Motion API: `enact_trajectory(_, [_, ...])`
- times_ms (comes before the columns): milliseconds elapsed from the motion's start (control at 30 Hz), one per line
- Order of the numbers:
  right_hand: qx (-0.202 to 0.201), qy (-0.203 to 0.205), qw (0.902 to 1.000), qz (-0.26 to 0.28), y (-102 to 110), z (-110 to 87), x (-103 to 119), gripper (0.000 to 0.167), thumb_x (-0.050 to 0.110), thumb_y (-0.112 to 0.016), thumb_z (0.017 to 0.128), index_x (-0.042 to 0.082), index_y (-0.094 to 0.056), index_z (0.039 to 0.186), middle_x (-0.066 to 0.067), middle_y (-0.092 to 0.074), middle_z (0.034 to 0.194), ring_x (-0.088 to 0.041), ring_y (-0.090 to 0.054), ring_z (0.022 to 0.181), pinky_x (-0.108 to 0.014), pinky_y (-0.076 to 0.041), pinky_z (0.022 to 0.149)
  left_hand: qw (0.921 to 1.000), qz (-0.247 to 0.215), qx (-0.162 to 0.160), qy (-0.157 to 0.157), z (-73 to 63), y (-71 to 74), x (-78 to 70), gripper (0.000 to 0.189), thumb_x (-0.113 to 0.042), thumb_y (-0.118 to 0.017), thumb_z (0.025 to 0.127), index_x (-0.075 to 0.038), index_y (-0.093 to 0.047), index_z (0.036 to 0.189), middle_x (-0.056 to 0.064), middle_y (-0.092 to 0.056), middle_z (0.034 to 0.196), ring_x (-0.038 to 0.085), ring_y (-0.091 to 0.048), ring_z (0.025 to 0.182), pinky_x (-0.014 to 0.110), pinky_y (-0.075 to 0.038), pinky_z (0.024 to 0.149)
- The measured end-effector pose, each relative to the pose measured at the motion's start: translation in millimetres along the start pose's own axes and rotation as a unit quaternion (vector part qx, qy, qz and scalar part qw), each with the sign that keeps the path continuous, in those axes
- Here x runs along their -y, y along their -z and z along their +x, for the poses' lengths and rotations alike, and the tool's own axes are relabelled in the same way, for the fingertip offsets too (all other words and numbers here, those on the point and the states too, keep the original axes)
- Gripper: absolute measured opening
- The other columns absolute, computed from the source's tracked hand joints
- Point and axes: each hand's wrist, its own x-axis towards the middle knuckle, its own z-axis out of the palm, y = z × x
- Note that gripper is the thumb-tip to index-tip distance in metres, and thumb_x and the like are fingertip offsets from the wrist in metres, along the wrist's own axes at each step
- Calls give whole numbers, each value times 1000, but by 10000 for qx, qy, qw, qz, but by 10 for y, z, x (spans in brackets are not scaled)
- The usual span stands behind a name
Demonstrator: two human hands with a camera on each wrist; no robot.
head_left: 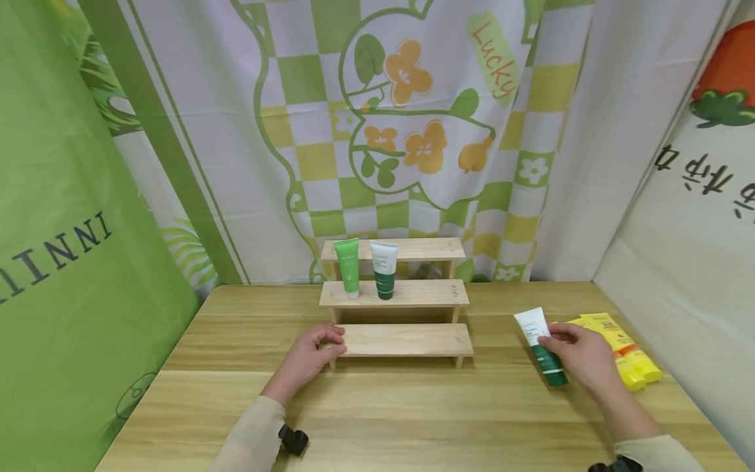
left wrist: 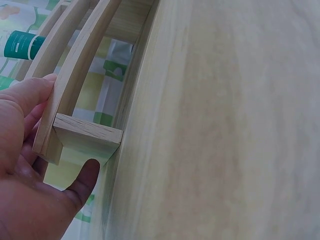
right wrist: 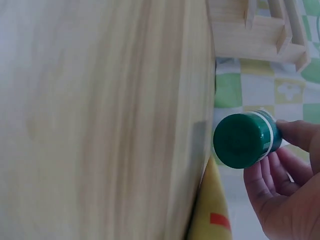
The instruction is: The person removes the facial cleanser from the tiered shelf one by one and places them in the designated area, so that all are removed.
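Observation:
At the left end of a three-step wooden display rack [head_left: 407,339], my left hand [head_left: 309,357] holds the lowest step, thumb at its front edge and little finger [left wrist: 87,180] stretched out apart from the board. My right hand [head_left: 580,354] pinches a white and dark green squeeze tube [head_left: 539,344], cap down and slightly tilted, over the right side of the table. Its round green cap [right wrist: 237,141] faces the right wrist camera. On the middle step stand a light green tube [head_left: 349,269] and another white and dark green tube [head_left: 385,270], both cap down.
Yellow tubes [head_left: 610,331] with orange bands lie at the table's right side, partly hidden behind my right hand. The wooden table [head_left: 401,419] backs onto a patterned curtain [head_left: 407,196]. A green curtain [head_left: 71,196] hangs at the left, a white printed one [head_left: 678,216] at the right.

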Motion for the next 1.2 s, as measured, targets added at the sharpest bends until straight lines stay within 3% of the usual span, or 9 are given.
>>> enact_trajectory(267, [298, 171, 9974, -634, 31, 55, -84, 49, 34, -71, 90, -9, -66, 111, -26, -68, 103, -46, -61, 97, -54, -48, 79, 9998, 172, 14, -101, -2, 6, -4, 8, -17, -78, 85, -14, -70, 87, 0, -67, 117, 28, -47, 130, 46, -34, 111])
enact_trajectory(733, [789, -90, 9930, -870, 50, 175, -123, 55, 39, -69, 91, -10, -63, 115, -32, -62, 113, -43, -59, 95, -54, -48, 78, 9997, 216, 39, -145, 9, 33, 12, 8, -21, -78, 85, -17, -71, 85, -2, -67, 116, 28, -47, 130, 46, -33, 111])
enact_trajectory(900, [781, -72, 9922, -969, 55, 182, -115, 52, 35, -68, 90, -10, -63, 115, -33, -62, 112, -44, -59, 95, -54, -48, 77, 9997, 197, 24, -109, 16, 30, 12, 8, -20, -79, 84, -18, -71, 86, -3, -67, 116, 27, -48, 130, 44, -33, 112])
enact_trajectory(1200, [425, 86, 9954, -859, 133, 117, -61, 43, 27, -64, 92, -9, -63, 116, -29, -66, 106, -47, -60, 98, -55, -48, 78, 9999, 136, 29, -21, 0, 29, -1, 8, -17, -78, 84, -15, -71, 86, 0, -67, 117, 26, -47, 130, 44, -32, 112])
